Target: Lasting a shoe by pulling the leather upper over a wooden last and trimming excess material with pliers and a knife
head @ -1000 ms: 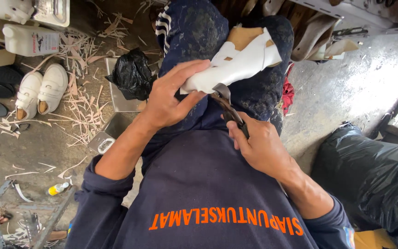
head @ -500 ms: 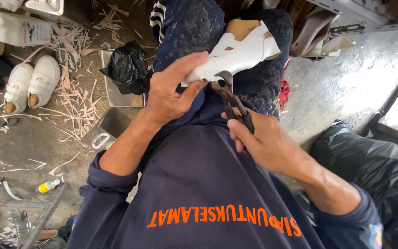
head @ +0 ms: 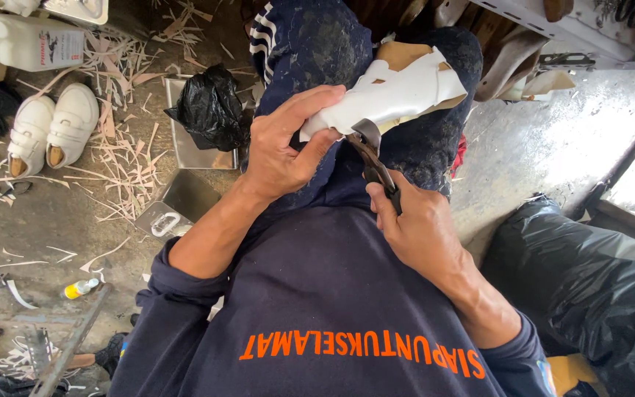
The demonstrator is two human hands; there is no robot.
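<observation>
the white shoe upper [head: 395, 95] lies across the person's raised knees, its long axis running from the left hand up and out toward the right knee, tan lining showing at its far edge. the left hand [head: 284, 151] is the nearer one, fingers [head: 316, 99] clenched over the upper's near end. the right hand [head: 420, 228] sits just below, fingers wrapped around the handles of dark pincers [head: 372, 158], whose head, touching the upper's near lower edge, points up and away from the body.
</observation>
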